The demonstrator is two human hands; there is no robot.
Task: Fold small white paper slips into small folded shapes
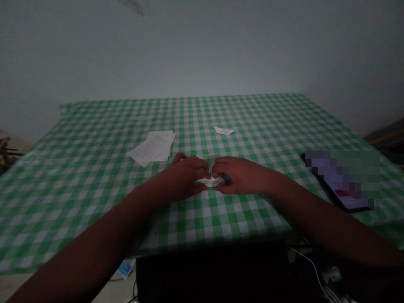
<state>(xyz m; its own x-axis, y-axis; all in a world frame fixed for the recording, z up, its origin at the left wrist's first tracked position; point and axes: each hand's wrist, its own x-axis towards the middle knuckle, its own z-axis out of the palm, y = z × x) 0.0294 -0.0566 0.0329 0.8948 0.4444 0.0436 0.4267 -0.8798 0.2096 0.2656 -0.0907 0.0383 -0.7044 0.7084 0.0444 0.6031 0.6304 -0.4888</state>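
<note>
A small piece of folded white paper (208, 182) lies on the green-and-white gingham tablecloth (202, 118), mostly covered by my fingers. My left hand (186, 176) presses on its left side with the fingers curled over it. My right hand (238, 175) grips its right side, and the fingertips of both hands nearly meet above it. A small dark patch shows under my right fingers, too shadowed to identify.
A stack of printed paper sheets (153, 147) lies left of my hands, and a small white paper scrap (224, 131) lies ahead. A black-edged phone or tablet (342, 181), its screen pixelated, sits at the right. A white cable (311, 265) hangs below the table's near edge.
</note>
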